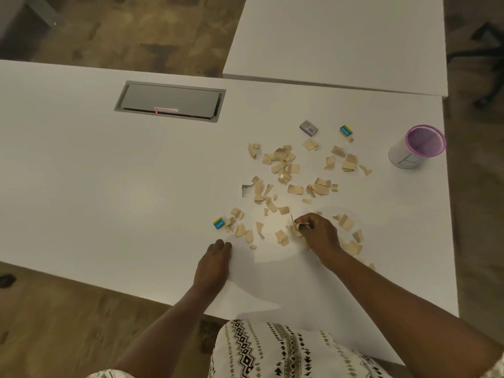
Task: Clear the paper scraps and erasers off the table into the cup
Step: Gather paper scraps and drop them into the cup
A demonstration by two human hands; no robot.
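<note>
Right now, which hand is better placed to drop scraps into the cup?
The right hand. Its fingers already pinch scraps, and the cup stands on its side. The left hand rests flat, empty, farther away.

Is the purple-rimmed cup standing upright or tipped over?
Upright: the cup stands on its base near the table edge, its open mouth facing up.

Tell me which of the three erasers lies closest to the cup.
The blue-and-yellow eraser at the far side, just left of the purple-rimmed cup. The grey eraser lies further left, and the other blue one sits near the left hand.
</note>
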